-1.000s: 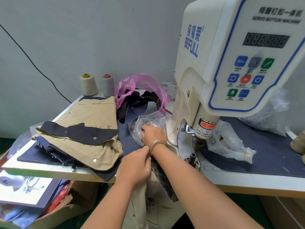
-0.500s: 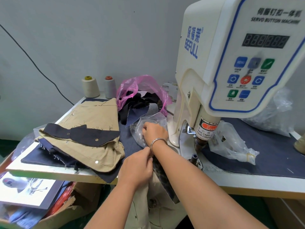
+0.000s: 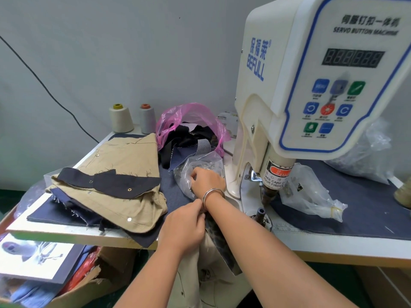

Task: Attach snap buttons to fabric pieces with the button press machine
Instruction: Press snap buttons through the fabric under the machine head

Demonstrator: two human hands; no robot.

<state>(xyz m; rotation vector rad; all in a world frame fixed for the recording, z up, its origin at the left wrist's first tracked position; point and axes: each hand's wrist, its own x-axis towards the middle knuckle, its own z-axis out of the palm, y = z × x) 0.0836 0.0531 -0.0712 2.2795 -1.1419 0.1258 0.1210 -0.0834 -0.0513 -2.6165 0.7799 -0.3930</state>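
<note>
Right hand (image 3: 206, 180) reaches into the button bag (image 3: 201, 167), fingers curled inside; whether I have a snap, I cannot tell. Left hand (image 3: 184, 225) pinches the beige fabric (image 3: 189, 272) at the worktop (image 3: 66, 234) edge, kept ready near the press (image 3: 300, 90).

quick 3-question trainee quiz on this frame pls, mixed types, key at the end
1. True or false: the right hand reaches into the pink bag.
2. Multiple choice: what does the left hand hold at the table edge? A) a thread cone B) the beige fabric piece hanging off the edge C) the bracelet
3. Fill in: the khaki and navy fabric stack lies to the ____ of the button press machine, as the person sees it.

Key
1. False: it is in the clear bag of snaps beside the machine base.
2. B
3. left
</note>
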